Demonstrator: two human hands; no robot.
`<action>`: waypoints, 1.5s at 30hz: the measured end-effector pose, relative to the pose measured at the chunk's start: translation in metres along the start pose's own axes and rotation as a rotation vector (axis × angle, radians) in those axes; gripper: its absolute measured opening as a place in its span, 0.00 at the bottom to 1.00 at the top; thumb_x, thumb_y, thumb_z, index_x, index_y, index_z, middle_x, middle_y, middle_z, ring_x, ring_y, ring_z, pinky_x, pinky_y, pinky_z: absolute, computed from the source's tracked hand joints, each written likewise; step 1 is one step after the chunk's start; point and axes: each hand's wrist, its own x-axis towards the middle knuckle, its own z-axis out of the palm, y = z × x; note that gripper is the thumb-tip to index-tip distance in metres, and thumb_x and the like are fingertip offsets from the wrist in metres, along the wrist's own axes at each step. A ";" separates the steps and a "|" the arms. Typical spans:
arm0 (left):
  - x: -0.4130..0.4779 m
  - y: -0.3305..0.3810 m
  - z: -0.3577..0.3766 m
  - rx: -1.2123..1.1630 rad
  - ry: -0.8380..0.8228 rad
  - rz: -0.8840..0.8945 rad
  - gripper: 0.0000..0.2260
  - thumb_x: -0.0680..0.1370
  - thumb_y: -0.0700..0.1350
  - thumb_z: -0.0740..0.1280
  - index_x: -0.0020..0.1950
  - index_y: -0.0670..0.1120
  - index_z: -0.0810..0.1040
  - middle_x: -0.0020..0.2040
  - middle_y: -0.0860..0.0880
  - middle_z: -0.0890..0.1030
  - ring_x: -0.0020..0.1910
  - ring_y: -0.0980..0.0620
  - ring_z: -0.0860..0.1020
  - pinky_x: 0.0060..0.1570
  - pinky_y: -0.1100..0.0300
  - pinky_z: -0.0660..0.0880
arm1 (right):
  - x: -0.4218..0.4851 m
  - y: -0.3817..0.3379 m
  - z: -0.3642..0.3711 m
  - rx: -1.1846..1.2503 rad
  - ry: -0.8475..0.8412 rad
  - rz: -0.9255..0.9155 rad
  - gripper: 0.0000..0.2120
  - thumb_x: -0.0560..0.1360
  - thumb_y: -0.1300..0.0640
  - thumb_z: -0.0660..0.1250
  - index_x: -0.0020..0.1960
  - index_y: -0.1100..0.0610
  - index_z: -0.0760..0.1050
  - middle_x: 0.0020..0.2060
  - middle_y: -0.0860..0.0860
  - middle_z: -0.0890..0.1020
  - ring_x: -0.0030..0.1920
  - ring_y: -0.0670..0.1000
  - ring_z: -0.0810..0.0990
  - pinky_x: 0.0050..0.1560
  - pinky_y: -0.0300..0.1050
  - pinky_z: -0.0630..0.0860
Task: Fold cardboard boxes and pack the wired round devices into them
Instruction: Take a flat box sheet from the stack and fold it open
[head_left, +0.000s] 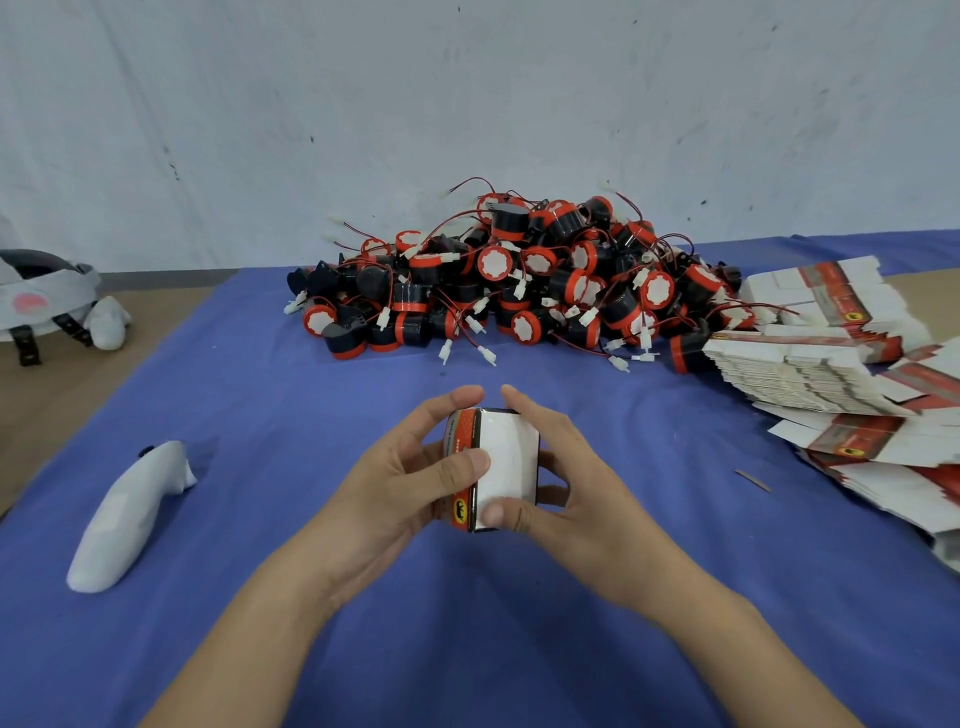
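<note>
In my view both hands are closed around one small cardboard box (506, 467) over the blue cloth (311, 415). The left hand (395, 483) holds its red printed side, with the thumb lying on the white face. The right hand (576, 483) holds the opposite side, its thumb at the near edge. Behind them I see a big pile of round devices (519, 280), black and red with thin wires, near the wall (467, 104). At the right lie stacks of flat boxes (810, 364) (some have slid apart). At the left lies a white wrapped object (124, 519).
</note>
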 end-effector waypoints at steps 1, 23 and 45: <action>0.000 0.000 -0.001 0.002 -0.001 0.002 0.25 0.69 0.48 0.76 0.65 0.59 0.78 0.55 0.42 0.84 0.51 0.43 0.83 0.46 0.53 0.81 | 0.000 0.000 0.001 0.053 0.011 0.021 0.36 0.72 0.43 0.75 0.73 0.28 0.60 0.70 0.34 0.69 0.68 0.41 0.73 0.58 0.40 0.79; -0.003 -0.035 0.020 1.723 -0.059 0.554 0.28 0.60 0.34 0.77 0.58 0.51 0.81 0.42 0.52 0.80 0.38 0.51 0.79 0.42 0.60 0.76 | 0.006 0.022 -0.004 -0.095 0.023 0.247 0.25 0.80 0.55 0.59 0.69 0.30 0.63 0.64 0.32 0.74 0.63 0.38 0.75 0.62 0.40 0.76; -0.028 0.004 0.033 1.301 0.371 0.719 0.13 0.76 0.42 0.59 0.44 0.52 0.84 0.45 0.61 0.83 0.41 0.57 0.82 0.33 0.58 0.77 | 0.014 0.024 -0.017 -0.086 -0.027 0.271 0.23 0.74 0.34 0.64 0.68 0.31 0.67 0.57 0.36 0.77 0.56 0.41 0.78 0.59 0.42 0.76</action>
